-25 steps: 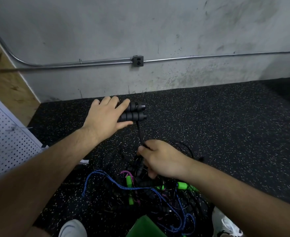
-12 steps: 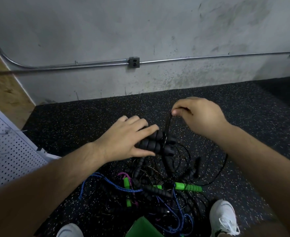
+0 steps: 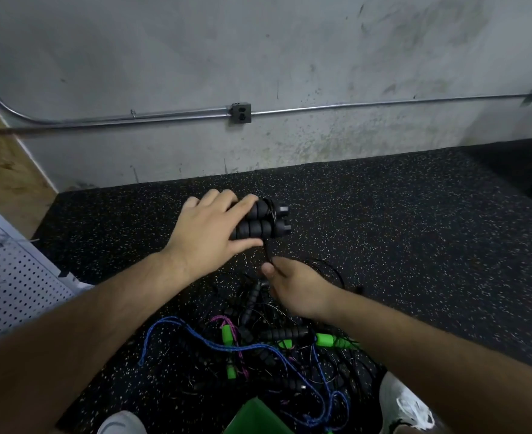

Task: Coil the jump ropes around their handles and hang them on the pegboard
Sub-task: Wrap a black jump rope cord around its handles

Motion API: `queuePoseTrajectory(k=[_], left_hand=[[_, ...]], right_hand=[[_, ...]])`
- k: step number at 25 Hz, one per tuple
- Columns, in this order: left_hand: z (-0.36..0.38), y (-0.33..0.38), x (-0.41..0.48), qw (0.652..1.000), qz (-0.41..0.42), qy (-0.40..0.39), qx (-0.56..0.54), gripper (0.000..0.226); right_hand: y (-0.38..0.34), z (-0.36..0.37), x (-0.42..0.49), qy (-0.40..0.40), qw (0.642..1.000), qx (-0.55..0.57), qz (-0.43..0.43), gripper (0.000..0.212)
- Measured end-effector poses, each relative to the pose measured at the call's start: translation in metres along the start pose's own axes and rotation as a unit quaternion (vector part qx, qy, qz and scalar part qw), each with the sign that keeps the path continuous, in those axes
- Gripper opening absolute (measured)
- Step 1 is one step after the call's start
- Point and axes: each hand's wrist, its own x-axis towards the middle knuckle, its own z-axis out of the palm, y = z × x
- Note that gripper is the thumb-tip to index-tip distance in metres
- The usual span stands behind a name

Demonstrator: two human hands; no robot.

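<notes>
black jump rope handles (image 3: pixel 260 220), two side by side, are gripped in the left hand (image 3: pixel 208 228), farther from the tangled pile (image 3: pixel 258 355) than half a second ago. the right hand (image 3: pixel 296 286) has swung from beyond them to their near side, pinching the thin black cord (image 3: pixel 267 250), so i judge one wrap is just laid. the pile shows one blue rope (image 3: pixel 195 336), one pink rope (image 3: pixel 219 319), about four green handle pieces (image 3: pixel 326 339) and black handles too tangled to count; one pegboard (image 3: pixel 7 277) stands left.

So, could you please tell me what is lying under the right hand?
Below the right hand, which pinches a black cord, lies a tangle of jump ropes: black foam handles, green handles, a blue cord. Whatever is directly beneath the forearm is covered.
</notes>
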Motion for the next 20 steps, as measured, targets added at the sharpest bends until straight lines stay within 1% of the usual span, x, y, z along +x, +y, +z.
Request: queuePoseTrajectory(k=[3,6,8,10,11,12,13,16,17,19,20], left_hand=[[0.008,-0.013,0.001,0.999,-0.017,-0.031,0.022,0.083],[0.012,-0.018,0.000,0.998,-0.016,-0.061,0.023,0.084],[0.010,-0.016,-0.001,0.997,-0.002,-0.079,0.008,0.086],[0.006,-0.012,-0.002,0.996,0.027,-0.088,-0.005,0.084],[0.005,-0.010,-0.003,0.995,0.049,-0.092,-0.008,0.083],[0.002,-0.006,-0.004,0.993,0.074,-0.096,-0.015,0.081],[0.000,-0.003,-0.006,0.990,0.098,-0.099,-0.028,0.080],[-0.011,0.008,-0.011,0.979,0.142,-0.104,-0.100,0.077],[-0.016,0.011,-0.011,0.976,0.140,-0.108,-0.127,0.077],[-0.026,0.017,-0.012,0.972,0.127,-0.103,-0.171,0.076],[-0.031,0.019,-0.013,0.970,0.122,-0.094,-0.186,0.076]], right_hand=[[-0.028,-0.001,-0.008,-0.019,0.998,-0.057,0.011,0.035],[-0.054,-0.024,-0.024,0.006,0.980,-0.197,-0.018,0.034],[-0.064,-0.045,-0.036,0.057,0.952,-0.295,-0.055,0.031],[-0.064,-0.062,-0.039,0.130,0.906,-0.391,-0.098,0.027],[-0.062,-0.070,-0.035,0.164,0.888,-0.411,-0.121,0.026],[-0.059,-0.077,-0.030,0.188,0.883,-0.406,-0.142,0.025],[-0.056,-0.084,-0.025,0.200,0.886,-0.389,-0.155,0.024],[-0.037,-0.100,-0.008,0.193,0.907,-0.343,-0.148,0.027],[-0.030,-0.104,-0.003,0.178,0.925,-0.305,-0.137,0.027],[-0.017,-0.107,0.006,0.155,0.962,-0.183,-0.130,0.022],[-0.011,-0.104,0.011,0.152,0.972,-0.121,-0.130,0.019]])
